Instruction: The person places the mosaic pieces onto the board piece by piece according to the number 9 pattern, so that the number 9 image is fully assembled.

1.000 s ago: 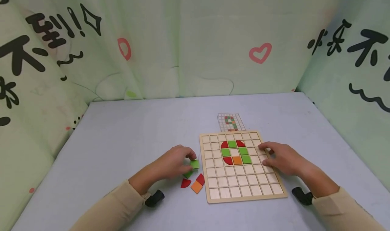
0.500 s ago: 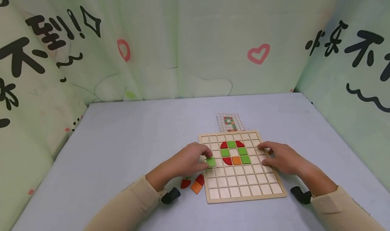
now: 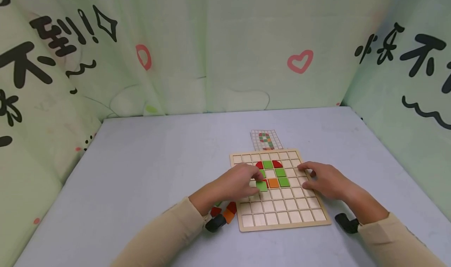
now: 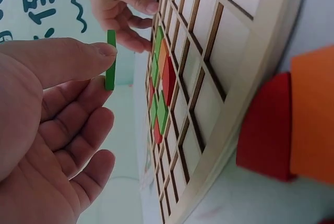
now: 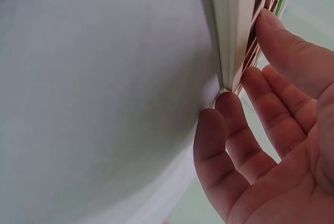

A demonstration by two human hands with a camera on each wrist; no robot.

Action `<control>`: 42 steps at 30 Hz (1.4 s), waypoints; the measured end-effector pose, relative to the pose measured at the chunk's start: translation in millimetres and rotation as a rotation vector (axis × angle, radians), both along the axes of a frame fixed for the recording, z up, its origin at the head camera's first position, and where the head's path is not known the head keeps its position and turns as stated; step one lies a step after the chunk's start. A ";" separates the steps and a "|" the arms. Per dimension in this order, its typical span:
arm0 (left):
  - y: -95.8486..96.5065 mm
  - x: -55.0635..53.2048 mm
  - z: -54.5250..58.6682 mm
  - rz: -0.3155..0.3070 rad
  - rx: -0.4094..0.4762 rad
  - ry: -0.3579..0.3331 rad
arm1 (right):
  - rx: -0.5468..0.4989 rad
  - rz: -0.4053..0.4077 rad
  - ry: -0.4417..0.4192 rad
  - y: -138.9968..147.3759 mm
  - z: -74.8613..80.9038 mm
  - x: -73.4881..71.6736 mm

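My left hand (image 3: 237, 183) pinches a green square tile (image 3: 261, 186) between thumb and fingers, over the left part of a wooden grid board (image 3: 285, 223). Edge-on in the left wrist view, the green tile (image 4: 110, 60) stands apart from the board, other fingers loosely curled below. On the board sit red quarter-round tiles (image 3: 277, 164), green squares (image 3: 280, 172) and an orange square (image 3: 273, 183); my left hand partly covers this group. My right hand (image 3: 327, 182) rests on the board's right edge, thumb and fingers spread. In the right wrist view, fingertips (image 5: 211, 122) lie along the board's side (image 5: 229, 36).
Left of the board lie loose red (image 4: 265, 130) and orange (image 4: 313, 114) pieces, partly behind my left wrist. A printed pattern card (image 3: 266, 139) lies beyond the board's far edge. Printed curtains (image 3: 225, 55) enclose the white table (image 3: 169, 149).
My left hand has carried the green square from beside the board rightward, over the coloured tiles' lower left. My right hand has stayed at the board's right edge.
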State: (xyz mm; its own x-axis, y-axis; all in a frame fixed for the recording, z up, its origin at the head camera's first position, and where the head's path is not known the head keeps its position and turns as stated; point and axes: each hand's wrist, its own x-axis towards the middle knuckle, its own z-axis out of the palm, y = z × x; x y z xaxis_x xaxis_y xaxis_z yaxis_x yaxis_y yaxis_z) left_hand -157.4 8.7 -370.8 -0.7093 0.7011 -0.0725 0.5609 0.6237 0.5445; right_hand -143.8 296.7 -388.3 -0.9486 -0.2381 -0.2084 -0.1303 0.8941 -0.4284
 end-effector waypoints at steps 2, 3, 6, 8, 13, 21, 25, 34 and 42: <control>5.2 -1.2 -1.7 -0.010 0.003 -0.003 | 0.000 -0.003 -0.003 -0.3 0.0 -0.3; 7.4 -1.8 -2.5 -0.014 0.002 -0.005 | -0.003 -0.004 -0.005 -0.5 -0.1 -0.6; 13.7 -3.4 -5.2 -0.019 0.010 -0.017 | -0.006 -0.005 -0.009 0.1 0.2 -1.0; 17.6 -4.0 -7.0 -0.019 0.016 -0.027 | -0.007 -0.006 -0.012 0.2 0.8 -1.0; 26.5 -4.0 -8.4 -0.016 0.002 -0.039 | -0.005 0.002 -0.014 1.1 2.5 -1.2; 36.4 -3.8 -11.9 -0.026 -0.022 -0.028 | -0.014 0.003 -0.027 1.6 2.9 -2.8; 40.7 -3.8 -11.8 -0.041 -0.017 -0.018 | -0.020 0.003 -0.027 2.4 1.7 -3.0; 49.2 -4.9 -13.1 -0.029 -0.033 -0.028 | -0.025 0.002 -0.020 1.7 2.0 -3.1; 56.4 -5.2 -18.7 -0.024 -0.020 -0.031 | -0.022 -0.007 -0.018 0.6 0.6 -1.9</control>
State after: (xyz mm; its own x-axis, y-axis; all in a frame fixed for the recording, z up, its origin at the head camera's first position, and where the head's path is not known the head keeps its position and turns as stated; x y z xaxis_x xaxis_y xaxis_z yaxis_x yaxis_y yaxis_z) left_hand -162.6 65.1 -389.5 -0.6893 0.7163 -0.1084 0.5591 0.6211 0.5492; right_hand -145.8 297.3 -387.7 -0.9463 -0.2364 -0.2205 -0.1162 0.8852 -0.4504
